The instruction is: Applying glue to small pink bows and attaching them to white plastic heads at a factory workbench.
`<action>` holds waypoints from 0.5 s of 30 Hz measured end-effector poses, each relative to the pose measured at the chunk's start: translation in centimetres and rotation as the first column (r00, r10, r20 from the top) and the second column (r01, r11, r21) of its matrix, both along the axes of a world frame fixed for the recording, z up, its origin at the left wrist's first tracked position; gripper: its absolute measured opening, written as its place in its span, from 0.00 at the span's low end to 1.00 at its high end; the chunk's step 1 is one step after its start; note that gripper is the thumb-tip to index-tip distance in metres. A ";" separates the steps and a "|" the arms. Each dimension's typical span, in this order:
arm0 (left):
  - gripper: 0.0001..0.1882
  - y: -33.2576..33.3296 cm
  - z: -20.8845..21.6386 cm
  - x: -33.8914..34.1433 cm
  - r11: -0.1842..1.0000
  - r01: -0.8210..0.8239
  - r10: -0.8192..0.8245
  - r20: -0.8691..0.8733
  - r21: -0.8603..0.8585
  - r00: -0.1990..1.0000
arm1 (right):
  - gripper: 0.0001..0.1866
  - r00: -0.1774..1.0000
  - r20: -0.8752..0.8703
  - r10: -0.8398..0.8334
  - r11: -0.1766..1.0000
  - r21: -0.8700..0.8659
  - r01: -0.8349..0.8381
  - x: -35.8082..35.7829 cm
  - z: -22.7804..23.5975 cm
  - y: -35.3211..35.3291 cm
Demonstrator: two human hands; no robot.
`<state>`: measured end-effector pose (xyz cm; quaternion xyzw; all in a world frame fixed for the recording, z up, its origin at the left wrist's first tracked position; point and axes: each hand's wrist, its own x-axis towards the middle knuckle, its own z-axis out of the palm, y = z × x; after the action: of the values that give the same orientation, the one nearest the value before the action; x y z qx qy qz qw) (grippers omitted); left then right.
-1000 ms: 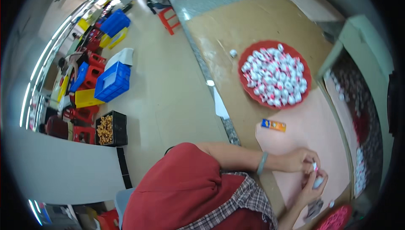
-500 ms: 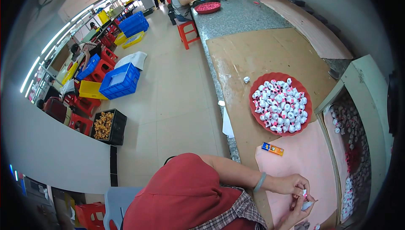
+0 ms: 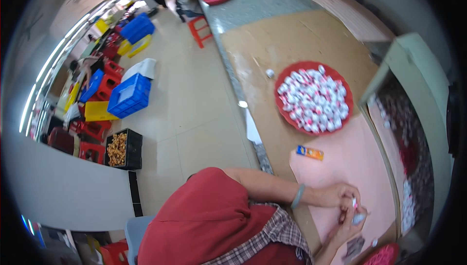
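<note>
My left hand [image 3: 339, 196], with a pale green bangle on its wrist, is closed in a pinch on a small white-and-pink piece [image 3: 354, 203]. Just below it, my right hand [image 3: 346, 227] has its fingers curled round a small whitish piece [image 3: 359, 218]. The two hands meet over a pink sheet [image 3: 340, 167], and their fingertips partly hide both pieces. Beyond them stands a red scalloped bowl [image 3: 279, 107] heaped with white-and-pink pieces [image 3: 315, 99]. An orange-and-blue small packet [image 3: 310, 152] lies between bowl and hands.
Brown cardboard [image 3: 258, 46] covers the grey table [image 3: 243, 9]. One loose white piece [image 3: 270, 73] lies left of the bowl. A pale green frame [image 3: 413, 80] stands at right. Near the bottom edge sits a red dish of pink bits [image 3: 384, 255]. A blue crate [image 3: 129, 96] rests on the floor.
The view has shifted, so the bowl and table appear higher and farther left, and a red dish of pink bits shows at the bottom. Both hands stay together, holding their pieces.
</note>
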<state>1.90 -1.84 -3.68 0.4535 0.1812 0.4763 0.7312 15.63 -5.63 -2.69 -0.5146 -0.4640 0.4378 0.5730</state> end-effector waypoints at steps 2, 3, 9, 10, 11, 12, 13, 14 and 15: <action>0.07 -0.3 0.9 -1.1 0.990 0.030 -0.021 0.066 -0.139 0.998 | 0.06 0.998 0.057 -0.016 0.998 -0.067 0.020 -1.4 1.2 0.3; 0.09 0.0 1.5 -2.0 0.998 -0.033 0.028 -0.088 -0.055 0.996 | 0.06 0.995 0.102 0.000 0.999 -0.052 0.005 -1.4 1.1 0.6; 0.12 0.4 3.0 -3.8 0.964 -0.017 0.015 -0.011 -0.264 1.000 | 0.09 0.996 0.043 0.084 0.995 0.057 -0.086 -2.5 2.2 1.8; 0.12 0.4 2.7 -3.7 0.942 0.029 0.002 0.092 -0.334 0.996 | 0.09 0.998 0.059 0.035 0.999 0.030 -0.037 -2.4 2.3 1.6; 0.12 0.4 2.6 -3.5 0.932 0.073 -0.038 0.106 -0.355 0.994 | 0.09 0.997 0.060 0.044 0.996 0.075 -0.049 -2.1 2.5 1.4; 0.13 0.5 2.5 -3.3 0.912 0.149 -0.081 0.189 -0.382 0.979 | 0.10 0.996 0.063 0.063 0.990 0.125 -0.071 -1.8 2.7 1.3; 0.14 0.5 2.6 -3.2 0.893 0.207 -0.105 0.261 -0.400 0.960 | 0.10 0.997 0.066 0.048 0.992 0.114 -0.056 -1.5 2.7 1.2; 0.14 0.4 2.6 -3.1 0.873 0.260 -0.122 0.330 -0.413 0.936 | 0.10 0.995 0.083 0.061 0.987 0.146 -0.073 -1.3 2.8 1.1; 0.14 0.3 2.6 -3.0 0.867 0.268 -0.129 0.331 -0.420 0.935 | 0.10 0.992 0.098 0.076 0.979 0.179 -0.093 -1.2 2.8 1.0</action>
<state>-1.08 -1.59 -1.06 0.2092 0.1303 0.4030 0.8814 14.44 -4.65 0.11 -0.4588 -0.5494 0.3933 0.5770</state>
